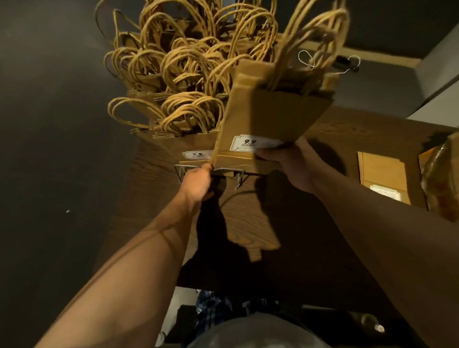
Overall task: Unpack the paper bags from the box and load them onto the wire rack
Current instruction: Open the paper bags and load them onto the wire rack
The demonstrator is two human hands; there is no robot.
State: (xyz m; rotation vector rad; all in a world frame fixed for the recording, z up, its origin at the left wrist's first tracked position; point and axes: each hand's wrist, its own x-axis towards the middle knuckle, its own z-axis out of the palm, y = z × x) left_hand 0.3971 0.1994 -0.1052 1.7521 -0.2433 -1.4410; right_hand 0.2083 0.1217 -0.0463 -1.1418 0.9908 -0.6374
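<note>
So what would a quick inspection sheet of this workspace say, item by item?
Surface: dark wood-grain tabletop, with shadows of the arms across it.
Job's things: wire rack at the table's far side, packed with upright paper bags, handles looped on top; a bundle of bags held just right of them; an open cardboard box at right.
Clutter: a plastic-wrapped pack in the box at the right edge.
Grips: left hand at the rack's front edge, touching the bundle's lower corner; right hand holds the bundle from below.
Cables: a thin white looped cord behind the bags; purpose unclear.
Surroundings: dark walls, dim light.
</note>
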